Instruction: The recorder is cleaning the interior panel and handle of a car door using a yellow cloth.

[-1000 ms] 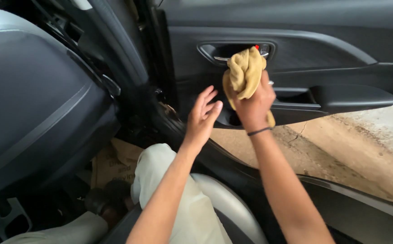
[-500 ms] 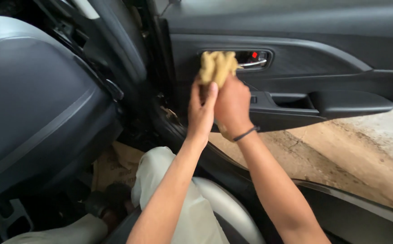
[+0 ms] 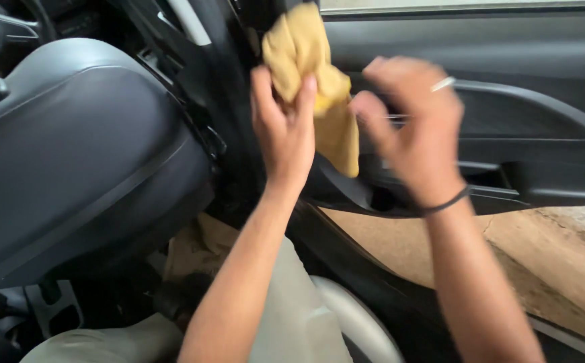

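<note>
1 yellow cloth (image 3: 306, 64), 2 hands, left hand (image 3: 282, 128), right hand (image 3: 410, 131)

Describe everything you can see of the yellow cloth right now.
The yellow cloth is soft, mustard-coloured fabric, bunched and creased, with no print visible. Its upper part is pressed high against the dark car door panel, near the front edge; a loose flap hangs below. The left hand grips it, fingers over the bunch. The right hand, blurred, is beside it; contact cannot be told.
</note>
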